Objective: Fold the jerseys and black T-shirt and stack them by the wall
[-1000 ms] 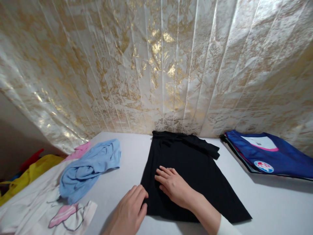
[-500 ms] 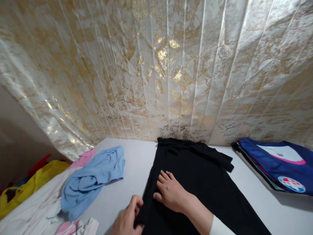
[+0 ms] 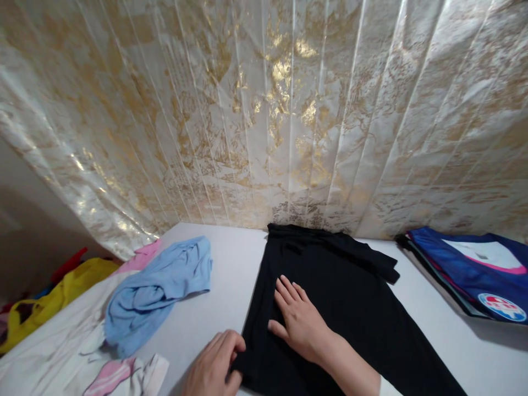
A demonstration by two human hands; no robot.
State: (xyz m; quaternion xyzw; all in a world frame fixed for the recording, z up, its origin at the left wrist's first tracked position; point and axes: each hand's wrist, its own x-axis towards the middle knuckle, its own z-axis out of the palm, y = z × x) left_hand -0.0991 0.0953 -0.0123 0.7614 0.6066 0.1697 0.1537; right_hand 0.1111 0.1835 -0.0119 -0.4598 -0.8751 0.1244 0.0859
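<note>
Atop the black garment [image 3: 342,308], the right hand [image 3: 300,323] lies palm down.

The shirt [image 3: 350,302] is plain black, the crumpled cloth [image 3: 165,283] light blue. The top [image 3: 443,258] is navy, white and pink; the curtain [image 3: 247,121], gold-patterned silver.

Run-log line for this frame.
left hand: at left edge of black garment; right hand: flat on black garment; blue garment: left; folded stack: right

I can make out, on my monitor, a plain whitish sleeve [image 3: 388,388] around the right forearm [image 3: 344,356]; the right hand [image 3: 300,318] and left hand [image 3: 211,364] are bare.
</note>
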